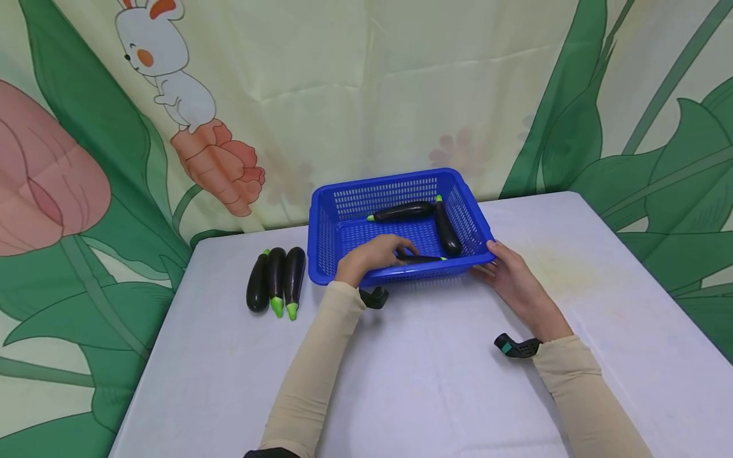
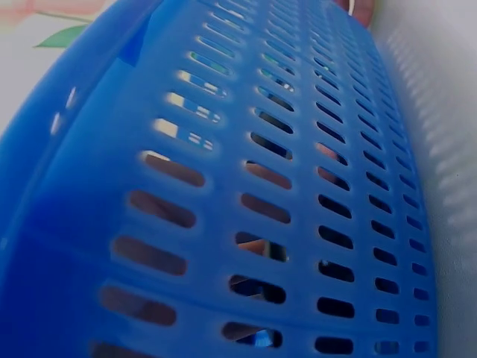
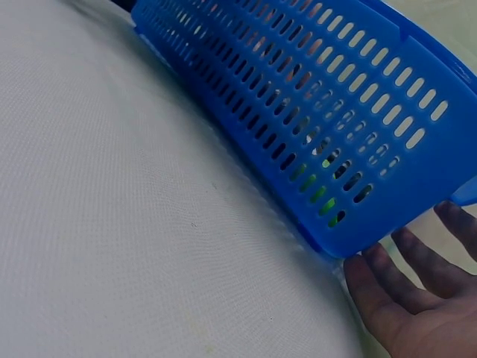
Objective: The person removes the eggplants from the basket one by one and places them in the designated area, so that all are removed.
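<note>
My left hand (image 1: pixel 373 253) reaches over the near rim of the blue plastic basket (image 1: pixel 382 186). Its fingers are curled round a dark eggplant (image 1: pixel 422 259) lying along the near wall, mostly hidden by that wall and the hand. At the right front corner, my right hand (image 1: pixel 515 283) grips the basket, thumb on the rim and fingers below; the right wrist view shows fingertips (image 3: pixel 358 268) at the lower corner. Inside the basket, one eggplant (image 1: pixel 403 211) lies near the back and another (image 1: pixel 446 229) along the right side. Through the slotted wall, the left wrist view gives only glimpses of the hand.
Left of the basket, three eggplants lie side by side on the white-covered table (image 1: pixel 435 381): a left one (image 1: pixel 258 283), a middle one (image 1: pixel 276 270) and a right one (image 1: pixel 294 273). A printed curtain (image 1: pixel 343 114) hangs right behind the table's back edge.
</note>
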A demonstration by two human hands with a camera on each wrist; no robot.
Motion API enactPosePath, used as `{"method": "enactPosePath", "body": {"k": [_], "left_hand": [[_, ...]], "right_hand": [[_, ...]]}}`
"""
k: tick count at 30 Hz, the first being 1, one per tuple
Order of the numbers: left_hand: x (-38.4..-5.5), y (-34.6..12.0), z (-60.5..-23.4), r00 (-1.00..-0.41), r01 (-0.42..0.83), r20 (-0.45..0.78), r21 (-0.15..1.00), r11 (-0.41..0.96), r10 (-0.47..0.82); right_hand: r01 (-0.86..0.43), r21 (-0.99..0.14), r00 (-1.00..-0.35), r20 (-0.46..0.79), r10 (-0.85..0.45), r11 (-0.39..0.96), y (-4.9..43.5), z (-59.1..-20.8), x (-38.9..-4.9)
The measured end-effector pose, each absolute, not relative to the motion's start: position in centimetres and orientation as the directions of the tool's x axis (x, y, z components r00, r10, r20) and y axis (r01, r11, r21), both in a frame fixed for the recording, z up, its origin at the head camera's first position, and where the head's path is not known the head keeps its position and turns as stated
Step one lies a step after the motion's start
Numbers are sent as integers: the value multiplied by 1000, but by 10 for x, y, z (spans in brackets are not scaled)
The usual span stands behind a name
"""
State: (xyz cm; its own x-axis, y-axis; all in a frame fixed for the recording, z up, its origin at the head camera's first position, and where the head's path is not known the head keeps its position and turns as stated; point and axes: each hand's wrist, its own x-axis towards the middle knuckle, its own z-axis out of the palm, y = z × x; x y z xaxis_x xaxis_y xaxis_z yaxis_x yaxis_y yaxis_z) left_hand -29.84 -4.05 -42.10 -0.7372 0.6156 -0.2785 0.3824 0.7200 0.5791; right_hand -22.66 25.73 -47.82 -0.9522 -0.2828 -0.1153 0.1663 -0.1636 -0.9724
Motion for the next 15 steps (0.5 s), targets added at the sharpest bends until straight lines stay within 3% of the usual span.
{"method": "enactPosePath", "body": {"k": [6,15], "left_hand": [[-296,-42,-418,-778,395,-225,552,735,587],[-291,-47,-414,-794,413,-201,516,751,574]], "right_hand": [[173,-971,-951,-121,-284,-163,256,-479,-228],[172,-975,-952,-127,-279,-144,257,-479,-227]]}}
